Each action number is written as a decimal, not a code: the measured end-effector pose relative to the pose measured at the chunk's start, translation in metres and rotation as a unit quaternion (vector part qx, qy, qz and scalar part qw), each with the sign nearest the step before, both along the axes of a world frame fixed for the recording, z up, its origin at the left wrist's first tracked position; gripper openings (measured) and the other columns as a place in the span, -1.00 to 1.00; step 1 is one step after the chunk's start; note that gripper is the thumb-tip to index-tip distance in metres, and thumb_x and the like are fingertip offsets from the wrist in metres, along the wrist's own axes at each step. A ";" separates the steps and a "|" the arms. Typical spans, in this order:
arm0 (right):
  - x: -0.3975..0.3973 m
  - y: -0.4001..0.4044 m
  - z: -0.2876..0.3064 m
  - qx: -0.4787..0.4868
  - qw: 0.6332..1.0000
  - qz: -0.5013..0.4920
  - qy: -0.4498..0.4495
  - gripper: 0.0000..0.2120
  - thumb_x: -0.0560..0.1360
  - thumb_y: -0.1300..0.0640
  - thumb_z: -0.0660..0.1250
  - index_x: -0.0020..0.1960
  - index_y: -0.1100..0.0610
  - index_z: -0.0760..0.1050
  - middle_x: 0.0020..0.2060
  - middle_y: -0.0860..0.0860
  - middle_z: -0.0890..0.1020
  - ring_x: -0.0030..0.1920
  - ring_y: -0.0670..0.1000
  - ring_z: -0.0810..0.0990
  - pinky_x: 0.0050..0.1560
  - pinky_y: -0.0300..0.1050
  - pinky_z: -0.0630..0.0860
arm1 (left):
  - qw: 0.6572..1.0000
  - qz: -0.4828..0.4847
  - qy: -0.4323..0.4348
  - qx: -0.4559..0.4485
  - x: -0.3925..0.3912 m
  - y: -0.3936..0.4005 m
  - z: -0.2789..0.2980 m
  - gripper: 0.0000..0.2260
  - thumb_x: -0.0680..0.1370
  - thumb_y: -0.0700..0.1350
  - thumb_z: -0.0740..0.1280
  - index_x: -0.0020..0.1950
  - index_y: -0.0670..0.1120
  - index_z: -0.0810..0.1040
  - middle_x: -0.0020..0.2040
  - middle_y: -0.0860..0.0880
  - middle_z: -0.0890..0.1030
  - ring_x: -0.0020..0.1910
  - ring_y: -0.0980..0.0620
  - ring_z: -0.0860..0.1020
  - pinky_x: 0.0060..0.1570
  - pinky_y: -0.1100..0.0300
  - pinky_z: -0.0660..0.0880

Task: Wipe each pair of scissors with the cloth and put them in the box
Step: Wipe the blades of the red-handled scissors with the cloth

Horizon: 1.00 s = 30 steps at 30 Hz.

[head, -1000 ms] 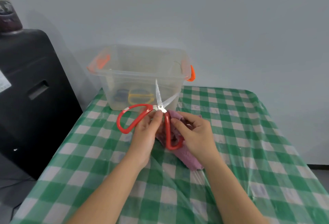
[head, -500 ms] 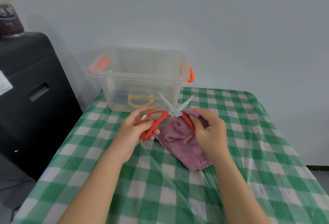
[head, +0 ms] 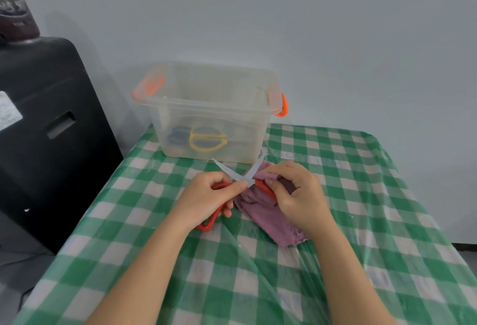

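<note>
Red-handled scissors (head: 233, 173) lie spread open just above the checked table, blades pointing toward the box. My left hand (head: 206, 199) grips the left red handle, thumb near the pivot. My right hand (head: 296, 193) holds the purple cloth (head: 268, 215) and pinches it against the right handle. The cloth trails down onto the table. The clear plastic box (head: 206, 104) with orange latches stands behind the scissors; yellow-handled scissors (head: 207, 140) and a dark blue pair (head: 178, 135) lie inside it.
The table (head: 361, 221) has a green-and-white checked cover under clear plastic. A black cabinet (head: 46, 131) stands to the left with a dark jar (head: 15, 15) on top. A plain wall is close behind the box.
The scissors dropped lower and turned, the blades now forming a flat X near the box. My left hand shifted its grip along the left handle; my right hand brought the cloth onto the right handle.
</note>
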State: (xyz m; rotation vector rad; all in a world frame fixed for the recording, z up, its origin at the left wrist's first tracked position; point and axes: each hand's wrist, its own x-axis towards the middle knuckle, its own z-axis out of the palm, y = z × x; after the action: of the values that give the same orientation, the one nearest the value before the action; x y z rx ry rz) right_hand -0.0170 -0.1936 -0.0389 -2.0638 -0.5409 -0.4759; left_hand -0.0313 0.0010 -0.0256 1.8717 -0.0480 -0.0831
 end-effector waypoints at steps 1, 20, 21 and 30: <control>0.000 0.000 0.000 0.004 1.000 0.001 0.006 -0.75 0.47 0.30 0.31 0.00 0.04 0.68 -0.07 -0.09 0.66 0.04 -0.05 0.59 0.11 -0.03 0.53 | 1.000 -0.001 -0.002 0.008 0.000 0.000 0.000 -0.76 0.49 0.02 0.44 -0.27 -0.09 0.57 -0.46 0.00 0.57 -0.51 0.01 0.54 -0.39 0.21 0.49; -0.010 0.007 0.017 0.159 0.982 -0.019 0.104 -0.85 0.46 0.29 0.44 -0.14 0.04 0.58 -0.29 -0.14 0.64 -0.26 -0.18 0.58 -0.20 -0.34 0.47 | 0.989 0.061 -0.105 0.081 -0.009 -0.010 0.002 -0.68 0.45 0.13 0.44 -0.34 -0.08 0.56 -0.50 -0.03 0.51 -0.58 0.07 0.50 -0.39 0.04 0.51; -0.012 0.009 0.017 0.144 0.984 0.002 0.106 -0.85 0.46 0.29 0.44 -0.13 0.04 0.61 -0.26 -0.17 0.66 -0.21 -0.20 0.60 -0.16 -0.37 0.47 | 0.989 0.063 -0.106 0.085 -0.010 -0.011 0.002 -0.66 0.45 0.14 0.43 -0.32 -0.11 0.56 -0.48 -0.07 0.53 -0.58 0.06 0.50 -0.39 0.01 0.51; -0.013 0.018 0.018 0.125 0.989 0.008 0.084 -0.75 0.45 0.32 0.45 -0.09 -0.04 0.59 -0.19 -0.27 0.69 -0.07 -0.24 0.65 -0.02 -0.41 0.49 | 0.983 0.081 -0.109 0.126 -0.011 -0.018 0.002 -0.70 0.47 0.16 0.41 -0.29 -0.05 0.59 -0.47 -0.09 0.56 -0.58 0.04 0.52 -0.40 -0.01 0.52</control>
State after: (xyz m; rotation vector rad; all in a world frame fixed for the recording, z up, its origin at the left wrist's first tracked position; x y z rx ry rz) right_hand -0.0303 -0.1754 -0.0211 -1.8368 -0.3761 -0.3376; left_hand -0.0424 -0.0167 -0.0239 2.1238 -0.0384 0.2390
